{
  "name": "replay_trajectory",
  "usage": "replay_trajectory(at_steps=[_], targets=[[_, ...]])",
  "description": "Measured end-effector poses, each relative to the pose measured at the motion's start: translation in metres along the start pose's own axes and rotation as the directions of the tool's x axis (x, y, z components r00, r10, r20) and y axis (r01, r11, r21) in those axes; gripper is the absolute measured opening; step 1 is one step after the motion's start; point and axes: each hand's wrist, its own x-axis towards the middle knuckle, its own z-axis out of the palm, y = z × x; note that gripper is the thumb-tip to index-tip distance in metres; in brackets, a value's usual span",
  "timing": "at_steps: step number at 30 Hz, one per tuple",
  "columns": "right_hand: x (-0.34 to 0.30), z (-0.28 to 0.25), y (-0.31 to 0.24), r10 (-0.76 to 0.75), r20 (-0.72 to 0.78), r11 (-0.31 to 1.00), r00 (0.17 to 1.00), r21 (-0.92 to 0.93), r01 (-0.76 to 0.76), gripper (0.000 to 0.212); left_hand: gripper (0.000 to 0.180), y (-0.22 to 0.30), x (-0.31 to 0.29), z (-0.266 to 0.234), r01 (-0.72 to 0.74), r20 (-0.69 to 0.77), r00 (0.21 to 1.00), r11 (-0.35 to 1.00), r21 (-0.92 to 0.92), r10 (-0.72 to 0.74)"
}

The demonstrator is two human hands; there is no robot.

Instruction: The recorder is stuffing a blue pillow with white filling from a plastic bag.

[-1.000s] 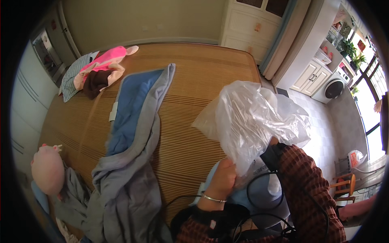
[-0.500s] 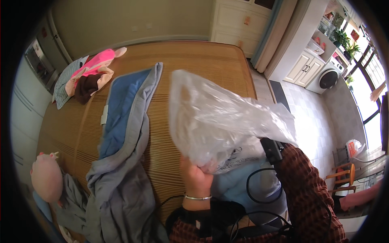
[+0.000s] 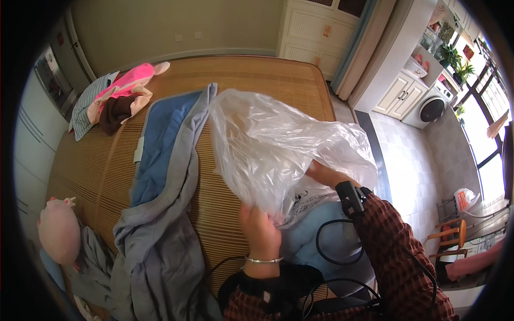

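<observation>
A large clear plastic bag point(image 3: 267, 142) with dark print near its lower edge spreads in front of me, crumpled and puffed up. My left hand point(image 3: 261, 230), with a silver bangle on the wrist, is closed on the bag's near edge. My right hand point(image 3: 325, 175) reaches against the bag's right part, its fingers hidden by the plastic. A black device point(image 3: 352, 197) is strapped to that wrist. Just below the bag lies a soft light-blue bundle point(image 3: 310, 235), partly covered by the printed plastic and crossed by a black cable point(image 3: 319, 249).
A grey-and-blue blanket point(image 3: 166, 208) stretches along the ribbed mat point(image 3: 267, 75) on the bed, left of the bag. Pink, brown and striped clothes point(image 3: 115, 101) lie at the far left. A pink plush toy point(image 3: 58, 230) sits nearer. Beyond the bed stands a washing machine point(image 3: 428, 109).
The bag has shifted left and opened out more. My right hand has moved left and up, coming out from behind the plastic. My left hand keeps its hold on the bag's edge.
</observation>
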Motion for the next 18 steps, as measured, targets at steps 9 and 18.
replay_trajectory(at_steps=[9,18], targets=[[0.036,0.066,0.068,-0.259,0.053,0.816,0.964,-0.522,0.248,0.063,0.022,-0.031,-0.004,0.027,0.454,0.195,0.866,0.888,0.077,-0.460],[0.011,0.049,0.003,-0.174,0.341,0.984,0.924,0.035,0.173,0.051,0.025,-0.032,0.005,0.009,0.592,0.223,0.783,0.806,0.018,-0.580]])
